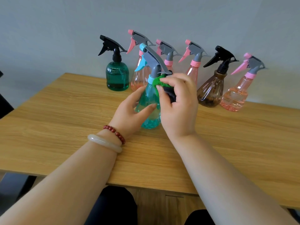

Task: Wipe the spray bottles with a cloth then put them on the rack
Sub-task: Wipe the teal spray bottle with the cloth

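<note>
Across the whole width: light wooden table (48, 127), with a grey wall behind.

On the left wrist, nearer side: pale bangle (103, 142), with a red bead bracelet (115, 132) just beyond it.

At the left end of the far row, close to the wall: dark green ribbed spray bottle (116, 77), black trigger head, upright.

Right of it and nearer: left hand (129, 114), fingers and thumb curved round the body of the teal spray bottle (149, 101). Thumb across the near face, forefinger up by the shoulder.

Teal spray bottle upright on the table near the middle, nearer than the row. Grey head, light blue trigger pointing left.

Partly hidden behind it: first pink spray bottle (140, 78), grey head with pink trigger.

At the teal spray bottle's neck and right shoulder: green cloth (158, 82), dark on its lower part, pressed against the plastic.

Around the green cloth: right hand (178, 108), thumb and fingertips pinching it, remaining fingers curled.

Farther right along the wall:
- second pink spray bottle (168, 60), mostly hidden behind the teal spray bottle's head and the right hand
- third pink spray bottle (193, 69), lower part behind the right hand
- brown spray bottle (211, 91), black head, in full view
- fourth pink spray bottle (235, 96), at the right end, just beside the brown one

All triggers in the row pointing left.
</note>
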`<state>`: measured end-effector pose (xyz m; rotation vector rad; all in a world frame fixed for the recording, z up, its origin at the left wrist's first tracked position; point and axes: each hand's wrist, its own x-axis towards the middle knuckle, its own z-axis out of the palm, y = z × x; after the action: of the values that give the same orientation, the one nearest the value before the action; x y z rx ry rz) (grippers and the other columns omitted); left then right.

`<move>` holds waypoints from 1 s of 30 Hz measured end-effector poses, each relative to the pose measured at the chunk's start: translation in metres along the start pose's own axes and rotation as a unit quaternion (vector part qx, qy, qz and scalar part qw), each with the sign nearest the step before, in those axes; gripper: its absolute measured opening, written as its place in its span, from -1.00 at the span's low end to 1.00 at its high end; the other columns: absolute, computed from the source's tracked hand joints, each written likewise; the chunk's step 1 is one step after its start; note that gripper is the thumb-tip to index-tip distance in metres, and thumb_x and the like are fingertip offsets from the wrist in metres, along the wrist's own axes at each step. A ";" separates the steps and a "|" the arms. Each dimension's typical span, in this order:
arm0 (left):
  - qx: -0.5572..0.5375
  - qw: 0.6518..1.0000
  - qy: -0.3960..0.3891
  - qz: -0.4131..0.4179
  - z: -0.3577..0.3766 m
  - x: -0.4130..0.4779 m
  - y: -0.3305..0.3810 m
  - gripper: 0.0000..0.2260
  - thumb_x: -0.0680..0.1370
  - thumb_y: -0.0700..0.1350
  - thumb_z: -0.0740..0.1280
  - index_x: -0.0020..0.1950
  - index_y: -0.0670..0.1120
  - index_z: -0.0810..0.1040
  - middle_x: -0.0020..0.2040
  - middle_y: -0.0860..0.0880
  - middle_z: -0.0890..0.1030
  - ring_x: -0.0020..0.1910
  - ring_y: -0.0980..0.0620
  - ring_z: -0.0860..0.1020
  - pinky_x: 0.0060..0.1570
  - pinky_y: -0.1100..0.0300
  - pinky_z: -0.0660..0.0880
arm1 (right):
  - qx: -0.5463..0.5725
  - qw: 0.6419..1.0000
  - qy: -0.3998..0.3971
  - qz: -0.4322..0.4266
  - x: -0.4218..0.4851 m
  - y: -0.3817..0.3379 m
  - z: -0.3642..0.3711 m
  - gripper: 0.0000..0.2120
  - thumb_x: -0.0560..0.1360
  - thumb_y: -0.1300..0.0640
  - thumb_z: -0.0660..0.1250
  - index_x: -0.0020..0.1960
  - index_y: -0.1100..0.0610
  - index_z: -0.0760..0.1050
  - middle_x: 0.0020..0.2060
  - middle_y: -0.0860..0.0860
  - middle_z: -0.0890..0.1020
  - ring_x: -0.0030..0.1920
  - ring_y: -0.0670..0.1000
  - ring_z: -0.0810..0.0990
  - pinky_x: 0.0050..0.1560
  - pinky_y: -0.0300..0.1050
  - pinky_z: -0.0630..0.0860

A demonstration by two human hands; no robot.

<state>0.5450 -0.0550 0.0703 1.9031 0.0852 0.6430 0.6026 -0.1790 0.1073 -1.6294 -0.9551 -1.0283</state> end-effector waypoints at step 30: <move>-0.052 0.999 -0.006 0.002 0.000 0.000 0.003 -0.55 0.42 -0.04 0.47 0.28 0.18 0.47 0.23 0.08 0.60 0.28 0.12 0.54 0.36 -0.05 0.44 | -0.053 0.994 -0.075 -0.059 0.011 0.013 -0.023 -0.86 0.46 0.36 0.42 0.02 0.29 0.62 0.00 0.17 0.59 0.07 0.05 0.54 0.17 -0.30 0.41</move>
<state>0.5438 -0.0560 0.0730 1.8072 0.0393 0.6264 0.6139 -0.2029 0.1185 -1.7764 -1.1250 -1.0630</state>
